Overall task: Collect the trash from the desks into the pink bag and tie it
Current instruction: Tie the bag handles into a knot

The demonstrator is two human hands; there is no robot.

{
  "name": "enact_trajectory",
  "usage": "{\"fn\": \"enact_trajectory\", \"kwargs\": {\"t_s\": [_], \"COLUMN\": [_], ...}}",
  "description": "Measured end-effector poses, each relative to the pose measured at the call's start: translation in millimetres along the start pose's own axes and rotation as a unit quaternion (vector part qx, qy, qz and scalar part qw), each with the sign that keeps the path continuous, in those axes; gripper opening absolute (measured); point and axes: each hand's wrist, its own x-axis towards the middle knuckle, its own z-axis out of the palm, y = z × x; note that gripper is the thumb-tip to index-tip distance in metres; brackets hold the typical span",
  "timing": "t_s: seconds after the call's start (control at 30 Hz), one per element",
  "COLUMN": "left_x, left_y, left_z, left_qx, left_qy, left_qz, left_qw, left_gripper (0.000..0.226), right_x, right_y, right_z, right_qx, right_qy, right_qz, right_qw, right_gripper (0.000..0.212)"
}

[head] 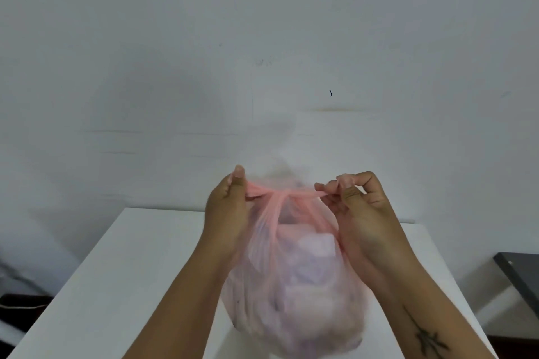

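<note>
Pink bag [294,280]: translucent, bulging, handles knotted.

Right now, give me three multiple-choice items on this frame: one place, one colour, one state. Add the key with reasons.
1. Where is the bag?
A) over the white desk, between the forearms
B) on the floor
C) on the dark surface at right

2. What colour is the bag?
A) blue
B) pink
C) black

3. What are the hands doing?
A) left hand and right hand each pinch an end of the bag's top, pulled apart
B) both lie flat on the desk
C) only one touches the bag

Key:
1 A, the white desktop shows on both sides of the bag.
2 B, the thin plastic is translucent pink.
3 A, the ends stretch sideways from the knot to each hand's fingers.
</note>
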Motion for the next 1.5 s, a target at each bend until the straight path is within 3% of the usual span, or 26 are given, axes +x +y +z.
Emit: {"fn": "enact_trajectory", "kwargs": {"t_s": [0.1, 0.23, 0.4, 0.6, 0.67, 0.8, 0.9, 1.03, 1.17, 1.23, 1.33, 1.4, 1.5], "left_x": [11.0, 13.0, -4.2, -15.5, -15.2, -24.8, -34.9, -32.0, -27.7, -27.9, -25.0, -22.6, -17.3], "left_y": [-5.8, -4.9, 2.6, 0.9, -5.1, -24.1, -29.6, -25.1, -34.2, -37.9, -34.4, -28.1, -19.3], "left_z": [-17.9, -32.1, -20.2, 9.1, 3.7, -7.8, -3.5, 11.1, 3.7, -1.7, -2.0, 2.4, 8.0], "left_qx": [-0.012, -0.05, -0.078, -0.128, -0.127, -0.103, -0.054, 0.058, 0.044, 0.033, 0.058, 0.062, 0.133], "left_qy": [0.074, 0.105, 0.045, 0.011, -0.001, -0.087, -0.126, -0.166, -0.2, -0.221, -0.218, -0.205, -0.165], "left_qz": [0.015, -0.017, 0.056, -0.021, -0.012, -0.029, -0.026, 0.016, 0.01, -0.01, 0.003, 0.018, 0.111], "left_qw": [0.997, 0.993, 0.994, 0.992, 0.992, 0.99, 0.99, 0.984, 0.979, 0.975, 0.974, 0.977, 0.971], "left_gripper": [0.042, 0.043, 0.046, 0.05, 0.039, 0.081, 0.088, 0.075, 0.058, 0.048, 0.028, 0.02, 0.022], "right_x": [6.2, 11.0, 9.8, 1.1, -6.8, -23.6, -29.5, -39.4, -47.5, -46.0, -42.9, -37.2, -25.0], "right_y": [-9.6, -15.8, -19.8, 7.8, 16.5, 35.6, 47.2, 52.2, 52.1, 52.3, 54.5, 53.8, 44.8], "right_z": [-13.0, -16.2, 3.1, 26.4, 13.0, -9.7, -14.7, -28.8, -50.6, -59.4, -63.2, -59.7, -44.2], "right_qx": [0.04, 0.023, -0.075, -0.199, -0.228, -0.243, -0.174, -0.291, -0.391, -0.457, -0.442, -0.456, -0.433], "right_qy": [0.032, 0.04, -0.004, -0.013, -0.013, -0.059, -0.002, 0.068, 0.09, 0.094, 0.097, 0.09, 0.091], "right_qz": [0.029, 0.044, -0.004, 0.011, 0.02, 0.074, 0.079, 0.016, 0.018, 0.023, -0.006, -0.034, -0.061], "right_qw": [0.998, 0.998, 0.997, 0.98, 0.973, 0.965, 0.982, 0.954, 0.916, 0.884, 0.892, 0.885, 0.895], "right_gripper": [0.033, 0.025, 0.02, 0.023, 0.043, 0.126, 0.141, 0.116, 0.11, 0.084, 0.026, 0.02, 0.021]}}
